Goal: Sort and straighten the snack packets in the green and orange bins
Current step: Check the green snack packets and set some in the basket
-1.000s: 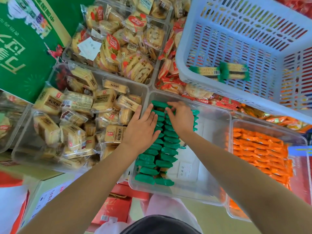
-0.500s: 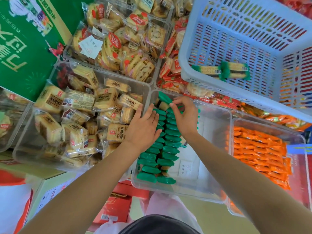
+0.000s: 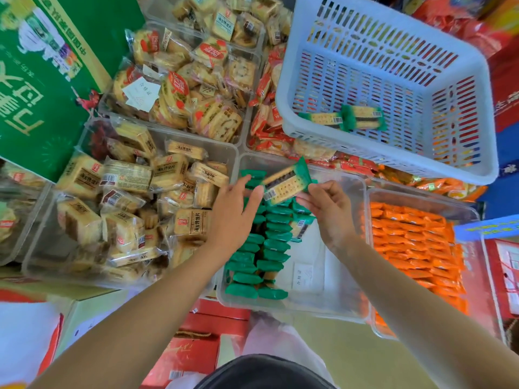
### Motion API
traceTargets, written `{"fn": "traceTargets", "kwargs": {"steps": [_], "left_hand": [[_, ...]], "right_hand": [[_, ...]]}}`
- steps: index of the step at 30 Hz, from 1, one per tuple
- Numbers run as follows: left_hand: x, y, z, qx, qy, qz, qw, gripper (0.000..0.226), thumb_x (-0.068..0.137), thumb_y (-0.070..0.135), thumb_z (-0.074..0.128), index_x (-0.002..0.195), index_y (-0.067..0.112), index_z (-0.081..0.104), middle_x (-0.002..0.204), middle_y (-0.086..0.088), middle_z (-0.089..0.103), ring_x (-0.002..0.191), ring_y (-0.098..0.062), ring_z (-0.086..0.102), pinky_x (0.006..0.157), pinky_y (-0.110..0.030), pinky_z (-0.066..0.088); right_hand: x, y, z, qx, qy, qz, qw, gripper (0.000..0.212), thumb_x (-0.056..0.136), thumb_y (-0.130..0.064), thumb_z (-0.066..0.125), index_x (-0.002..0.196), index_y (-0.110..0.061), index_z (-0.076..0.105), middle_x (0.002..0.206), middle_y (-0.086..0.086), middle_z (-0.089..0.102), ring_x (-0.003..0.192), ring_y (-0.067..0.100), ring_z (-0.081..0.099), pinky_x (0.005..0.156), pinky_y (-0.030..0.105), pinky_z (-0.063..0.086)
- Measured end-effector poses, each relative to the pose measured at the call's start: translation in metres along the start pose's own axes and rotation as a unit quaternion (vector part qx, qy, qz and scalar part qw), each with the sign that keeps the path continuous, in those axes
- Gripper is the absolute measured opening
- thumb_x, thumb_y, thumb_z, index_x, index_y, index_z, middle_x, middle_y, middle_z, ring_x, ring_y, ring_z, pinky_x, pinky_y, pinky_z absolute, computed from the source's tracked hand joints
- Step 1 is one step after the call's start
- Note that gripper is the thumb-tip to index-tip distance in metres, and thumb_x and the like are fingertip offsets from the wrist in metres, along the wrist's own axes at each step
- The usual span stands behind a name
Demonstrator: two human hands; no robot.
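A clear bin (image 3: pixel 334 301) holds two rows of green snack packets (image 3: pixel 264 248) standing on edge along its left side. Above the rows, my right hand (image 3: pixel 328 209) pinches the green end of one green cracker packet (image 3: pixel 283 183), lifted and tilted. My left hand (image 3: pixel 233 217) has its fingers straight, the fingertips touching that packet's left end and the row below. To the right, another clear bin (image 3: pixel 421 197) is filled with neat rows of orange packets (image 3: pixel 412 242).
A white slotted basket (image 3: pixel 393 80) at the upper right holds two green cracker packets (image 3: pixel 345 119). Clear bins of beige toast packets (image 3: pixel 126 206) and biscuit packets (image 3: pixel 182 88) lie to the left and behind. Red boxes (image 3: pixel 191 352) stand below.
My right hand has lifted one green packet out of the far end of the rows. My left hand has slid from flat on the rows toward the raised packet.
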State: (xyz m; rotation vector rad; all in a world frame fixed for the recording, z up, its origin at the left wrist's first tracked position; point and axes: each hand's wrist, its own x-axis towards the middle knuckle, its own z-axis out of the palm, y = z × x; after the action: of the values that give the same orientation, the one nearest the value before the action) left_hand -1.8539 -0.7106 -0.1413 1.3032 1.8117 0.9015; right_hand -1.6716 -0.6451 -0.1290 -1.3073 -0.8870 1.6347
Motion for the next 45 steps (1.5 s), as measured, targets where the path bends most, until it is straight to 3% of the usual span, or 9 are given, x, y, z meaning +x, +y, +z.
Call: {"fn": "traceTargets", "kwargs": {"steps": [4, 9, 12, 19, 24, 28, 32, 38, 45], "left_hand": [[-0.004, -0.001, 0.003, -0.175, -0.013, -0.060, 0.983, 0.037, 0.090, 0.031, 0.069, 0.122, 0.016, 0.061, 0.100, -0.001, 0.067, 0.088, -0.015, 0.062, 0.075, -0.028, 0.052], [-0.017, -0.012, 0.000, -0.224, -0.046, -0.050, 0.972, 0.029, 0.085, 0.022, 0.075, 0.110, 0.021, 0.062, 0.101, -0.006, 0.071, 0.091, -0.025, 0.066, 0.075, -0.037, 0.055], [-0.027, -0.016, -0.004, -0.247, -0.073, -0.047, 0.965, 0.030, 0.083, 0.019, 0.075, 0.111, 0.020, 0.062, 0.100, -0.003, 0.071, 0.084, -0.010, 0.067, 0.069, -0.021, 0.054], [-0.048, -0.026, -0.017, -0.333, -0.079, -0.059, 0.938, 0.026, 0.086, 0.011, 0.071, 0.108, 0.024, 0.065, 0.090, 0.005, 0.074, 0.079, -0.005, 0.067, 0.064, -0.021, 0.050], [-0.065, -0.030, -0.018, -0.152, -0.054, 0.028, 0.987, 0.072, 0.076, 0.029, 0.083, 0.136, 0.029, 0.043, 0.114, 0.017, 0.054, 0.094, -0.005, 0.057, 0.079, -0.019, 0.048], [-0.075, -0.030, -0.019, -0.032, 0.009, 0.096, 0.995, 0.060, 0.079, 0.034, 0.079, 0.131, 0.021, 0.052, 0.114, 0.014, 0.047, 0.094, 0.001, 0.048, 0.078, -0.007, 0.039], [-0.082, -0.037, -0.023, -0.034, -0.012, 0.097, 0.995, 0.060, 0.076, 0.062, 0.065, 0.121, 0.021, 0.061, 0.101, 0.008, 0.056, 0.087, -0.001, 0.052, 0.069, -0.014, 0.039], [-0.094, -0.034, -0.026, -0.127, -0.066, 0.045, 0.989, 0.067, 0.081, 0.072, 0.042, 0.095, 0.015, 0.074, 0.069, 0.004, 0.066, 0.058, -0.008, 0.049, 0.055, -0.029, 0.035], [-0.100, -0.027, -0.028, -0.307, -0.025, -0.034, 0.951, 0.005, 0.088, 0.016, 0.070, 0.085, 0.017, 0.066, 0.069, 0.008, 0.072, 0.067, -0.002, 0.066, 0.066, -0.019, 0.051]], "right_hand": [[-0.016, 0.003, 0.000, 0.009, -0.018, 0.030, 0.999, 0.019, 0.098, -0.002, 0.050, 0.079, -0.008, 0.051, 0.087, 0.014, 0.075, 0.080, 0.023, 0.074, 0.076, 0.028, 0.060], [-0.025, 0.000, 0.001, -0.058, -0.051, 0.026, 0.997, 0.024, 0.085, -0.030, 0.063, 0.093, -0.009, 0.056, 0.089, 0.007, 0.072, 0.083, 0.020, 0.071, 0.072, 0.027, 0.059], [-0.029, 0.000, 0.005, -0.083, -0.066, 0.009, 0.994, 0.019, 0.080, -0.026, 0.068, 0.078, -0.008, 0.061, 0.083, 0.006, 0.069, 0.083, 0.018, 0.068, 0.069, 0.025, 0.058], [-0.046, 0.000, 0.007, -0.047, -0.114, 0.055, 0.991, 0.013, 0.067, -0.032, 0.075, 0.071, -0.020, 0.078, 0.089, 0.002, 0.075, 0.092, 0.018, 0.071, 0.077, 0.029, 0.060], [-0.054, 0.006, 0.012, -0.076, -0.055, 0.042, 0.995, 0.023, 0.089, -0.017, 0.062, 0.069, -0.015, 0.073, 0.086, 0.002, 0.074, 0.091, 0.023, 0.070, 0.061, 0.020, 0.059], [-0.063, 0.008, 0.013, -0.060, -0.059, 0.036, 0.996, 0.018, 0.081, -0.021, 0.066, 0.096, -0.011, 0.067, 0.098, 0.007, 0.072, 0.092, 0.025, 0.071, 0.059, 0.023, 0.060], [-0.070, 0.004, 0.006, -0.057, -0.137, 0.047, 0.988, 0.033, 0.093, -0.030, 0.058, 0.123, -0.017, 0.062, 0.120, 0.013, 0.064, 0.081, 0.021, 0.070, 0.065, 0.027, 0.059], [-0.080, 0.010, 0.000, 0.004, -0.170, 0.058, 0.984, 0.027, 0.082, -0.010, 0.072, 0.104, -0.006, 0.056, 0.103, 0.011, 0.070, 0.091, 0.023, 0.069, 0.072, 0.029, 0.059], [-0.088, 0.012, -0.002, -0.060, -0.130, 0.048, 0.989, 0.037, 0.066, -0.030, 0.077, 0.086, -0.005, 0.057, 0.087, 0.010, 0.074, 0.074, 0.017, 0.071, 0.067, 0.023, 0.058]]}}
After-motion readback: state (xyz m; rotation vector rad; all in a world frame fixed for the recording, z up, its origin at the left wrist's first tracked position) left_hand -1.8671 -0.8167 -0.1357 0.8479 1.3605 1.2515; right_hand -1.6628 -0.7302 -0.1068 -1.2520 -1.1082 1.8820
